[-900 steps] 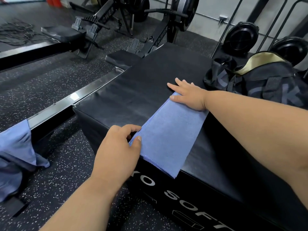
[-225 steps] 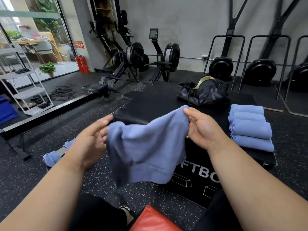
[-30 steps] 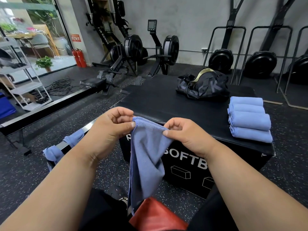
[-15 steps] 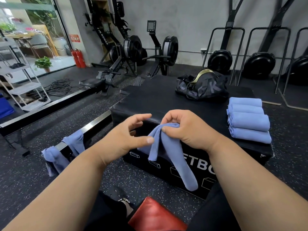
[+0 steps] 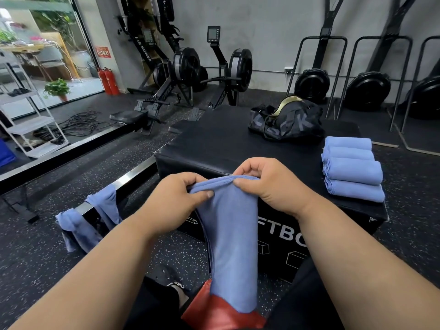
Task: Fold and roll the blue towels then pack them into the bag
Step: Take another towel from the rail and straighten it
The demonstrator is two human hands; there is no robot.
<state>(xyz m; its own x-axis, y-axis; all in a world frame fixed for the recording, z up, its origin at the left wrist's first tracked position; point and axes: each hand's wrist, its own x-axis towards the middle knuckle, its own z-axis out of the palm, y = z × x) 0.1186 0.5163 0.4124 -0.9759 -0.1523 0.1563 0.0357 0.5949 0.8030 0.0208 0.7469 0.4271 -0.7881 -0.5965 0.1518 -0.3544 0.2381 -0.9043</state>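
At the bottom centre of the frame a red pad (image 5: 221, 315) is showing, with the free end of a blue towel (image 5: 232, 234) hanging down onto it. Above, in mid-frame, the left hand (image 5: 173, 201) is pinching the towel's hemmed top edge between thumb and curled fingers, and the right hand (image 5: 269, 184) is pinching the same edge just beside it, so the cloth is hanging as a narrow doubled strip; this looks like lining up corners before laying it flat. To the lower left, more loose blue cloths (image 5: 88, 222) are draping over a metal rail (image 5: 133, 177). Beyond the hands, the black soft box serving as the table (image 5: 214, 144) is offering open dark surface on its left and centre for folding. Along its right edge four rolled towels (image 5: 352, 169) are lying in a touching row. Farther back, toward the upper right, the black bag (image 5: 285, 122) is sitting with its gold-lined mouth open, apparently ready for packing.
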